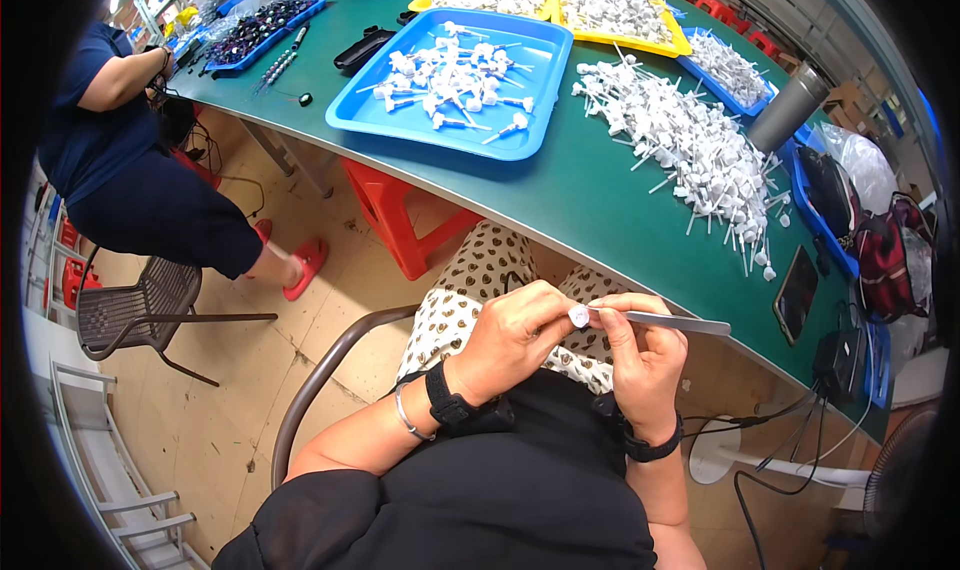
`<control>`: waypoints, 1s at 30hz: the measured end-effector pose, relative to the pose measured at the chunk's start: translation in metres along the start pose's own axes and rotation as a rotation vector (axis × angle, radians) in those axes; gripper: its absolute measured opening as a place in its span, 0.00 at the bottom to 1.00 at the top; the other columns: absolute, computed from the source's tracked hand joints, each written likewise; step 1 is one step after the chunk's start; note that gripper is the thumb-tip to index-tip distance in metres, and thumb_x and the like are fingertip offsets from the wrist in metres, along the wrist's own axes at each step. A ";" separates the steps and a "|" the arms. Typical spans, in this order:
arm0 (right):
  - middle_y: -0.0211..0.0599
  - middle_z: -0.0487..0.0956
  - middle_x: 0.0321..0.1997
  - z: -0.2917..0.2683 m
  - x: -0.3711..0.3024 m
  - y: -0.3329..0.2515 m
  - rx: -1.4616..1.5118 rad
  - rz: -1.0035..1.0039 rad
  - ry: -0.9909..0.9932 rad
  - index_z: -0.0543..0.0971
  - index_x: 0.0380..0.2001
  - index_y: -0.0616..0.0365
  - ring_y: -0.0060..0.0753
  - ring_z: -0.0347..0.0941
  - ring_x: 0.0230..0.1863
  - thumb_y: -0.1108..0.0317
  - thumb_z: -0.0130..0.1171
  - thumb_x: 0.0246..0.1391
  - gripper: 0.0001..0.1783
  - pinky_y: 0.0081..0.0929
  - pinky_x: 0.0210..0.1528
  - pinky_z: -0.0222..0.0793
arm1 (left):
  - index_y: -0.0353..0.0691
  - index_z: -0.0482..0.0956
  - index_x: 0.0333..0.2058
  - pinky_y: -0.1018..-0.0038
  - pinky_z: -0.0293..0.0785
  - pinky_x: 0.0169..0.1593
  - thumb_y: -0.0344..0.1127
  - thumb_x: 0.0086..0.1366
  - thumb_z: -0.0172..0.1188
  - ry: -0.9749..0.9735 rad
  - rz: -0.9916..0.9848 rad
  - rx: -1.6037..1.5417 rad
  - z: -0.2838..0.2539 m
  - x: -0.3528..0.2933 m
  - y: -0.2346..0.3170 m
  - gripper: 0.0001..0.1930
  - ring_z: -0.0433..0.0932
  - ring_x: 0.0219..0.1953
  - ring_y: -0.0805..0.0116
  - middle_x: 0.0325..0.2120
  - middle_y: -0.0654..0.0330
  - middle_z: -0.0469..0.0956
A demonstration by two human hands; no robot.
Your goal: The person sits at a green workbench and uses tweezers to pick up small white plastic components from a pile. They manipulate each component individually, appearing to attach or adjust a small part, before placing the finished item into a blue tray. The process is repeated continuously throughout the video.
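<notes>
Over my lap, my left hand (pixel 512 336) pinches a small white plastic piece with a round head (pixel 579 316). Close against it, my right hand (pixel 643 358) is closed around a slim flat metal tool (pixel 690 323), possibly a knife; its rounded end sticks out to the right. The tool's other end is hidden at my fingertips, so I cannot tell whether it touches the piece. Ahead on the green table, a blue tray (pixel 350 112) carries similar white pieces with thin stems. A large loose heap of white pieces (pixel 690 140) lies to its right.
Yellow trays (pixel 680 42) of white pieces stand at the back. A grey metal flask (pixel 790 105), a phone (pixel 797 292) and a plaid bag (pixel 890 260) are on the right. A person (pixel 140 160) stands at the left by a brown chair (pixel 150 305). A red stool (pixel 395 215) is under the table.
</notes>
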State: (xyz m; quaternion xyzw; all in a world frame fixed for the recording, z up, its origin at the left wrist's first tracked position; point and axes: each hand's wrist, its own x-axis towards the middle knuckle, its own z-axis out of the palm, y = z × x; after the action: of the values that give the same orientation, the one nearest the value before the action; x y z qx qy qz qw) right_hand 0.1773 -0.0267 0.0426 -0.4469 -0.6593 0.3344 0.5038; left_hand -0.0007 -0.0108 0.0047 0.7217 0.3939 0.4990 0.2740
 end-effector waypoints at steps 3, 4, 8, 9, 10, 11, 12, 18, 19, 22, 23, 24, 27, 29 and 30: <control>0.39 0.84 0.40 -0.002 0.000 0.000 -0.048 -0.037 -0.035 0.80 0.38 0.69 0.27 0.83 0.41 0.80 0.59 0.65 0.02 0.24 0.46 0.80 | 0.36 0.85 0.38 0.70 0.77 0.34 0.26 0.63 0.69 -0.013 -0.013 -0.007 0.001 0.000 0.000 0.06 0.82 0.32 0.62 0.31 0.57 0.83; 0.38 0.84 0.38 -0.002 0.001 0.000 -0.067 -0.088 -0.028 0.81 0.38 0.68 0.26 0.82 0.38 0.80 0.61 0.64 0.02 0.23 0.42 0.79 | 0.36 0.85 0.39 0.70 0.78 0.34 0.26 0.63 0.69 -0.012 -0.002 -0.005 0.001 -0.001 0.000 0.06 0.82 0.32 0.62 0.31 0.57 0.83; 0.37 0.85 0.36 -0.004 0.006 -0.001 -0.128 -0.204 -0.040 0.83 0.39 0.65 0.24 0.80 0.32 0.79 0.64 0.62 0.03 0.22 0.35 0.76 | 0.37 0.84 0.39 0.68 0.78 0.34 0.26 0.63 0.68 -0.004 0.022 -0.036 0.003 -0.001 -0.002 0.06 0.82 0.32 0.59 0.31 0.57 0.82; 0.37 0.85 0.37 -0.005 0.007 -0.002 -0.138 -0.214 -0.054 0.83 0.39 0.65 0.24 0.81 0.33 0.79 0.64 0.62 0.03 0.22 0.35 0.76 | 0.38 0.84 0.39 0.67 0.78 0.34 0.26 0.63 0.67 -0.001 0.025 -0.052 0.003 0.000 -0.003 0.06 0.82 0.31 0.58 0.31 0.57 0.81; 0.37 0.85 0.37 -0.004 0.006 0.000 -0.070 -0.155 -0.033 0.83 0.39 0.65 0.24 0.81 0.33 0.79 0.64 0.62 0.03 0.22 0.36 0.76 | 0.37 0.84 0.40 0.69 0.78 0.35 0.26 0.63 0.68 -0.001 0.015 -0.075 0.003 0.000 -0.003 0.06 0.83 0.32 0.60 0.31 0.57 0.82; 0.37 0.85 0.38 -0.003 0.004 0.002 -0.002 -0.097 -0.012 0.83 0.39 0.65 0.24 0.81 0.34 0.79 0.64 0.62 0.03 0.22 0.36 0.76 | 0.36 0.84 0.40 0.71 0.78 0.35 0.25 0.63 0.68 -0.003 0.008 -0.099 0.002 0.001 -0.003 0.06 0.83 0.32 0.62 0.32 0.57 0.82; 0.37 0.85 0.38 -0.002 0.003 0.002 0.066 -0.040 0.009 0.83 0.40 0.65 0.24 0.81 0.35 0.79 0.64 0.62 0.04 0.22 0.37 0.76 | 0.35 0.85 0.40 0.72 0.78 0.35 0.25 0.63 0.69 -0.003 0.000 -0.122 0.001 0.002 -0.003 0.06 0.83 0.33 0.64 0.33 0.57 0.83; 0.37 0.84 0.40 0.003 0.001 0.002 0.134 -0.050 0.036 0.83 0.41 0.66 0.24 0.80 0.37 0.79 0.65 0.62 0.06 0.20 0.40 0.76 | 0.34 0.84 0.40 0.73 0.77 0.36 0.24 0.64 0.68 -0.026 -0.063 -0.141 -0.001 0.001 -0.003 0.06 0.82 0.34 0.65 0.33 0.57 0.83; 0.37 0.85 0.40 0.004 0.001 0.003 0.124 -0.066 0.028 0.83 0.42 0.66 0.24 0.80 0.37 0.79 0.65 0.62 0.06 0.20 0.40 0.76 | 0.34 0.84 0.40 0.73 0.77 0.36 0.24 0.64 0.68 -0.026 -0.064 -0.136 -0.001 0.000 -0.003 0.06 0.82 0.33 0.65 0.33 0.57 0.83; 0.37 0.85 0.40 0.004 0.001 0.005 0.089 -0.103 0.018 0.83 0.42 0.66 0.24 0.80 0.36 0.79 0.64 0.62 0.06 0.21 0.39 0.76 | 0.34 0.84 0.40 0.73 0.77 0.36 0.24 0.64 0.68 -0.028 -0.057 -0.132 -0.001 0.000 -0.004 0.06 0.82 0.33 0.66 0.33 0.57 0.83; 0.37 0.85 0.39 0.004 0.001 0.005 0.082 -0.105 0.018 0.83 0.42 0.66 0.24 0.79 0.36 0.79 0.64 0.62 0.06 0.21 0.39 0.76 | 0.34 0.84 0.40 0.73 0.77 0.36 0.25 0.64 0.68 -0.027 -0.055 -0.133 -0.001 0.000 -0.005 0.06 0.82 0.33 0.66 0.33 0.56 0.83; 0.37 0.85 0.39 0.004 0.002 0.005 0.074 -0.108 0.019 0.83 0.42 0.66 0.24 0.79 0.35 0.79 0.64 0.62 0.06 0.21 0.39 0.76 | 0.34 0.85 0.40 0.73 0.77 0.36 0.25 0.64 0.68 -0.026 -0.053 -0.134 0.000 0.000 -0.005 0.06 0.82 0.33 0.66 0.33 0.56 0.83; 0.37 0.85 0.39 0.002 0.001 0.003 0.064 -0.035 0.017 0.83 0.42 0.66 0.23 0.79 0.35 0.79 0.64 0.62 0.06 0.21 0.38 0.76 | 0.34 0.85 0.40 0.73 0.77 0.36 0.25 0.65 0.68 -0.028 -0.055 -0.124 0.000 -0.001 -0.006 0.06 0.82 0.33 0.66 0.33 0.57 0.83; 0.37 0.85 0.38 0.001 0.001 0.004 0.080 -0.021 0.026 0.83 0.41 0.66 0.23 0.79 0.34 0.79 0.64 0.62 0.05 0.21 0.38 0.76 | 0.34 0.85 0.40 0.73 0.77 0.35 0.26 0.65 0.68 -0.032 -0.069 -0.146 0.001 -0.001 -0.007 0.06 0.81 0.33 0.67 0.33 0.57 0.83; 0.37 0.84 0.38 0.001 0.002 0.005 0.088 -0.014 0.031 0.83 0.41 0.66 0.23 0.79 0.34 0.79 0.64 0.62 0.05 0.21 0.38 0.76 | 0.34 0.85 0.40 0.74 0.77 0.35 0.26 0.65 0.68 -0.034 -0.075 -0.157 0.001 -0.002 -0.007 0.06 0.81 0.32 0.68 0.33 0.57 0.83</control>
State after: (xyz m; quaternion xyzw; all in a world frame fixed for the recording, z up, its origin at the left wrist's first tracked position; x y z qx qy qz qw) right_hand 0.1769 -0.0234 0.0387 -0.4248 -0.6393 0.3526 0.5353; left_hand -0.0024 -0.0081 -0.0022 0.6912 0.3757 0.5053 0.3547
